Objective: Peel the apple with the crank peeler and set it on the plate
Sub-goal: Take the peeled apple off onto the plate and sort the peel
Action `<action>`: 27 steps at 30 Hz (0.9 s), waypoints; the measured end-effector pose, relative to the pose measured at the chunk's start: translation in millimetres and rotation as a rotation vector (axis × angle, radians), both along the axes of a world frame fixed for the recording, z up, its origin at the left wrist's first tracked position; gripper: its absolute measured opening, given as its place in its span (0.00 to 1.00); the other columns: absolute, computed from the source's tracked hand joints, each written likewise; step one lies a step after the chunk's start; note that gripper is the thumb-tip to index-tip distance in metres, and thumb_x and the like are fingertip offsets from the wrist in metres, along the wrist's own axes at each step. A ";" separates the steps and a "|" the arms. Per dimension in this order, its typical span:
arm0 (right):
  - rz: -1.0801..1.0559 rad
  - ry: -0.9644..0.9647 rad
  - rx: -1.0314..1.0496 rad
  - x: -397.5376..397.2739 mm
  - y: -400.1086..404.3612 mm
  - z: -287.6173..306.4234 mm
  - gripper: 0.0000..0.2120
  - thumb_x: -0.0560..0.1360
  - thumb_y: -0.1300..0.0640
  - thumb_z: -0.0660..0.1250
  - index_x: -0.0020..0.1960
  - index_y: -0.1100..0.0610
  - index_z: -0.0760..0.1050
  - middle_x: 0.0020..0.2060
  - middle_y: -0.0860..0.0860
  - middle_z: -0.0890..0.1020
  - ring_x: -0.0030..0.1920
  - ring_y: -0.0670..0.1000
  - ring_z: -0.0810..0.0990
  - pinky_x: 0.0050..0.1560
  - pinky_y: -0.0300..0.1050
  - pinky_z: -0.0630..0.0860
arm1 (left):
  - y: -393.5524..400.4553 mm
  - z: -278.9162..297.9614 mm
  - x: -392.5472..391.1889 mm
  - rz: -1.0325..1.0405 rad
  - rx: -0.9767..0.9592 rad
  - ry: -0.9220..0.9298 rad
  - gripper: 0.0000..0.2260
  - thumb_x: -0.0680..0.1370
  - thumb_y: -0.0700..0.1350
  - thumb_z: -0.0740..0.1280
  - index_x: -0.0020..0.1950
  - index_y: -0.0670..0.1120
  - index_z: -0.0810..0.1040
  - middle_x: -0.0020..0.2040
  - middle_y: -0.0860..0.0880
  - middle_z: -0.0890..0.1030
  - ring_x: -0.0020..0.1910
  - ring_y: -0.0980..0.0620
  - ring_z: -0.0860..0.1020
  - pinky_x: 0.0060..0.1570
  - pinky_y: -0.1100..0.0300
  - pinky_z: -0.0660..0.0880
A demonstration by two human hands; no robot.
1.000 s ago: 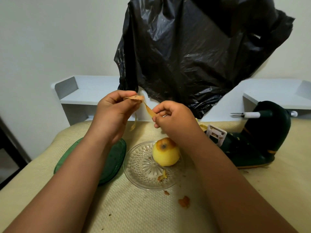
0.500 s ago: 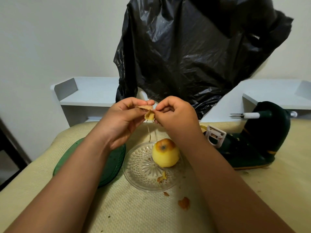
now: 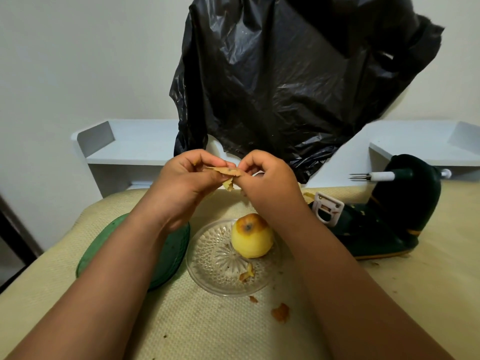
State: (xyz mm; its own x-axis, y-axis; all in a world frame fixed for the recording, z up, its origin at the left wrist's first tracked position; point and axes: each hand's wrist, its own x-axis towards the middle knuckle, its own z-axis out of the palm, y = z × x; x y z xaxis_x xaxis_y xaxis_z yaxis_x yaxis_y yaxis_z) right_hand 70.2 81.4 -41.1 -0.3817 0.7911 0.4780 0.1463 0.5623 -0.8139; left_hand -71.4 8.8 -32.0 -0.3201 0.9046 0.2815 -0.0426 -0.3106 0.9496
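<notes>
**Peeled apple on the glass plate, peel scrap held above it**

Yellow woven cloth covers the table nearest the camera, and two bare forearms reach forward across it from the bottom corners. A few orange crumbs of peel lie on the cloth just at 6 o'clock of the plate.

At the centre of the view sits a clear cut-glass plate. The apple stands on the plate's 1 o'clock part, its flesh pale yellow and bare, with a brown-orange cap of skin around the dark end facing up. A small curl of peel rests on the plate at 5 o'clock of the apple. A green plate lies flat at 9 o'clock of the glass one, partly hidden under the left forearm, its edge just beside the glass rim.

At 3 o'clock of the apple stands the dark green crank peeler, with its white blade holder toward the plate and its pronged white shaft pointing left, bare of fruit. Bits of peel cling to its base.

Above the plate, at 12 o'clock, both hands meet. The left hand and the right hand each pinch an end of a thin tan peel strip between curled fingertips, with a short piece hanging down between them.

Farther back, a white shelf runs along the pale wall, and a black plastic bag hangs over it.
</notes>
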 end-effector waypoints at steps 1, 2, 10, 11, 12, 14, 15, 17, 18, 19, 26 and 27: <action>0.022 -0.003 0.006 -0.1 -0.9 0.8 0.06 0.74 0.54 0.72 0.39 0.52 0.77 0.32 0.46 0.79 0.35 0.46 0.78 0.33 0.39 0.75 | 0.1 0.8 0.0 0.038 0.007 -0.018 0.07 0.65 0.38 0.74 0.41 0.44 0.83 0.42 0.46 0.88 0.39 0.52 0.85 0.35 0.65 0.78; 0.038 -0.001 0.008 -0.2 -1.6 1.4 0.04 0.74 0.56 0.71 0.41 0.52 0.78 0.33 0.47 0.80 0.36 0.48 0.80 0.35 0.41 0.77 | 0.9 1.7 -0.6 0.087 0.020 -0.048 0.07 0.66 0.38 0.74 0.42 0.44 0.82 0.40 0.47 0.88 0.38 0.52 0.84 0.36 0.64 0.79; -0.007 -0.054 0.067 1.8 4.7 -3.3 0.07 0.75 0.64 0.66 0.49 0.55 0.81 0.29 0.42 0.74 0.25 0.39 0.72 0.28 0.29 0.66 | 2.1 10.2 -13.1 0.221 0.241 -0.369 0.11 0.78 0.28 0.65 0.44 0.43 0.77 0.40 0.47 0.87 0.41 0.53 0.86 0.41 0.65 0.80; 0.004 -0.030 0.053 1.2 4.9 -2.9 0.07 0.75 0.64 0.67 0.48 0.55 0.81 0.31 0.43 0.75 0.25 0.40 0.72 0.29 0.31 0.67 | 1.7 9.6 -11.7 0.189 0.215 -0.343 0.10 0.77 0.29 0.66 0.43 0.43 0.77 0.39 0.47 0.87 0.40 0.53 0.86 0.40 0.66 0.80; 0.020 0.005 0.041 0.7 4.4 -2.2 0.06 0.75 0.64 0.68 0.47 0.55 0.81 0.31 0.45 0.77 0.26 0.40 0.72 0.30 0.33 0.69 | 1.7 8.4 -9.0 0.150 0.180 -0.304 0.09 0.76 0.30 0.67 0.42 0.44 0.78 0.39 0.47 0.87 0.40 0.53 0.86 0.38 0.66 0.80; 0.059 0.083 0.026 -0.4 2.5 0.0 0.06 0.74 0.64 0.70 0.45 0.55 0.82 0.33 0.54 0.81 0.29 0.47 0.75 0.31 0.39 0.75 | 1.7 4.3 -4.6 0.061 0.103 -0.211 0.06 0.70 0.34 0.71 0.40 0.44 0.81 0.41 0.47 0.87 0.40 0.53 0.86 0.38 0.65 0.80; 0.074 0.111 0.026 -0.5 1.5 0.7 0.07 0.74 0.65 0.71 0.45 0.54 0.83 0.34 0.55 0.82 0.32 0.53 0.78 0.35 0.42 0.79 | 2.0 2.3 -3.4 0.012 0.071 -0.180 0.06 0.67 0.35 0.72 0.41 0.43 0.81 0.42 0.46 0.87 0.42 0.52 0.86 0.41 0.65 0.81; 0.095 0.130 0.036 -0.4 0.1 1.1 0.08 0.73 0.66 0.71 0.44 0.53 0.83 0.34 0.53 0.84 0.36 0.56 0.81 0.39 0.45 0.80 | 2.7 -0.7 -4.2 -0.064 0.027 -0.150 0.08 0.66 0.34 0.71 0.43 0.41 0.79 0.47 0.45 0.88 0.45 0.51 0.86 0.46 0.63 0.82; 0.100 0.132 0.032 -0.5 -0.4 0.8 0.09 0.73 0.66 0.71 0.44 0.52 0.83 0.33 0.53 0.84 0.36 0.57 0.81 0.39 0.45 0.80 | 2.7 -1.3 -5.5 -0.088 0.012 -0.136 0.08 0.66 0.33 0.71 0.44 0.40 0.79 0.48 0.45 0.88 0.46 0.51 0.86 0.47 0.64 0.82; 0.104 0.136 0.022 -0.6 -0.9 0.6 0.09 0.73 0.65 0.71 0.43 0.51 0.82 0.32 0.54 0.83 0.34 0.58 0.79 0.37 0.46 0.80 | 2.7 -1.9 -6.7 -0.109 -0.003 -0.120 0.08 0.67 0.33 0.71 0.44 0.40 0.78 0.49 0.46 0.88 0.45 0.52 0.86 0.46 0.64 0.82; 0.097 0.154 -0.025 1.0 -0.4 2.0 0.04 0.74 0.59 0.72 0.41 0.52 0.81 0.34 0.57 0.82 0.35 0.57 0.81 0.37 0.53 0.81 | 4.1 -4.0 -2.8 -0.091 0.080 -0.053 0.08 0.67 0.34 0.72 0.43 0.41 0.79 0.43 0.47 0.87 0.44 0.52 0.85 0.48 0.63 0.82; 0.110 0.142 -0.015 1.1 -0.5 1.9 0.03 0.75 0.59 0.70 0.43 0.52 0.81 0.35 0.58 0.82 0.38 0.61 0.81 0.39 0.57 0.81 | 4.3 -2.9 -3.1 -0.069 0.112 -0.087 0.07 0.67 0.34 0.71 0.43 0.42 0.79 0.42 0.47 0.87 0.44 0.52 0.86 0.47 0.64 0.82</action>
